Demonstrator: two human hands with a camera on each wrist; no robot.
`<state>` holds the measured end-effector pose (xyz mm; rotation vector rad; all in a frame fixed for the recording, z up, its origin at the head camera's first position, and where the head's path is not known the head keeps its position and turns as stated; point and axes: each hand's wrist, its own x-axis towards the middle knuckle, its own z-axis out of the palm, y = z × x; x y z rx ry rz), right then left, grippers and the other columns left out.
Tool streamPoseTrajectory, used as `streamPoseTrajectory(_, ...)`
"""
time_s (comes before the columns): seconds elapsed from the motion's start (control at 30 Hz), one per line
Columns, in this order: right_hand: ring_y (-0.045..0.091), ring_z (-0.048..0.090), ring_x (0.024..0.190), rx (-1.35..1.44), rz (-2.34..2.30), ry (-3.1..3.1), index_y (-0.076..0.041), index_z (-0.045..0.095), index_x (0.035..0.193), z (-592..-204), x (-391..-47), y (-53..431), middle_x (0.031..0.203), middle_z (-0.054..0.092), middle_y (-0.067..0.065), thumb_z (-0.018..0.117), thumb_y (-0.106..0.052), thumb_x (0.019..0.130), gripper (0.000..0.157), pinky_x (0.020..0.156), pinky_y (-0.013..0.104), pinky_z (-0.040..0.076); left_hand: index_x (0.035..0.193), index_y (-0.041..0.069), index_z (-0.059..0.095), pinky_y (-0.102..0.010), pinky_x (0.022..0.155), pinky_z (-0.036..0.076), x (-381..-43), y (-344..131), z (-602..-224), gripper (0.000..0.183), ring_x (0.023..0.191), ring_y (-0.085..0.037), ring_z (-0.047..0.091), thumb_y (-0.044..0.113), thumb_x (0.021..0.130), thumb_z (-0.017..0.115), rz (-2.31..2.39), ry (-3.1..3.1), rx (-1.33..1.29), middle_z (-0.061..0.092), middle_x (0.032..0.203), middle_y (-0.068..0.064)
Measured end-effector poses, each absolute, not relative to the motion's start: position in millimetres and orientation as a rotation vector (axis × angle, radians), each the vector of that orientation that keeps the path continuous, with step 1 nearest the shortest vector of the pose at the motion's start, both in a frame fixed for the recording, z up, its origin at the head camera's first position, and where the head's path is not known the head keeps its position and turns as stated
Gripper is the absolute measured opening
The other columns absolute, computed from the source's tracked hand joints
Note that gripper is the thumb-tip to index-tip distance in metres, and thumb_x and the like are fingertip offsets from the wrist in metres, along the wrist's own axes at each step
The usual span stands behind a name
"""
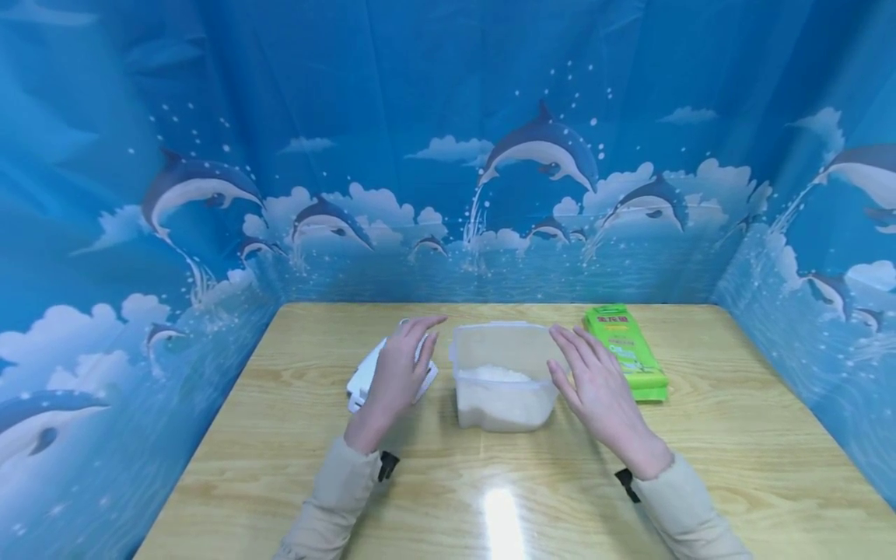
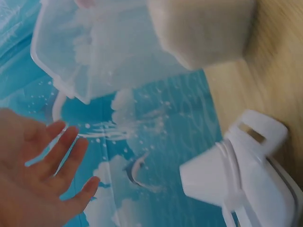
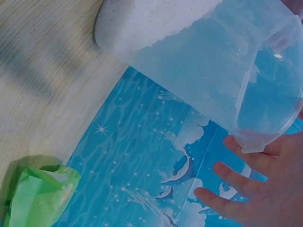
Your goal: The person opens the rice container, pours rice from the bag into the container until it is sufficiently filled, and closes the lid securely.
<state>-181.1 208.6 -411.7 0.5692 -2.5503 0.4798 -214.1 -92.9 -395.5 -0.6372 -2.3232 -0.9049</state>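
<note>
Head view: container (image 1: 504,406) stands between lid (image 1: 365,375) and packet (image 1: 630,354).

beige long sleeves (image 1: 327,502), creased, small black fitting (image 1: 388,466) at left cuff (image 1: 358,465), another black fitting (image 1: 627,484) at right cuff (image 1: 665,486), left hand (image 1: 397,369) and right hand (image 1: 600,393) bare

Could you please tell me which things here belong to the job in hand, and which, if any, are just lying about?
Likely the job:
clear container holding white contents, between left hand and right hand
white lid
perhaps the green packet

Only surroundings:
dolphin curtain
wooden table
</note>
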Motion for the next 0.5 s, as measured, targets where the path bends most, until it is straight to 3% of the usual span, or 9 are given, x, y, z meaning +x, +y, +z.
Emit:
streamPoseTrajectory(0.3,0.043,0.039,0.141,0.568,0.492,-2.556,0.0,0.045,0.15,-410,-181,209,0.15,0.049,0.019,0.048,-0.031,0.107,0.053,0.114,0.062,0.032,0.114,0.005,0.071,-0.043,0.075,0.058,-220,-129,-412,0.017,0.09,-0.025,0.069,0.007,0.098,0.064,-0.841,-2.393,-0.39,0.072,0.105,-0.01)
streamPoseTrajectory(0.5,0.043,0.039,0.141,0.577,0.49,-2.554,0.0,0.045,0.15,-411,-181,209,0.15,0.049,0.019,0.047,-0.031,0.107,0.052,0.115,0.062,0.031,0.108,0.002,0.07,-0.042,0.07,0.056,-220,-148,-429,0.016,0.086,-0.027,0.066,0.009,0.093,0.071,-0.711,-2.515,-0.3,0.07,0.098,-0.011)
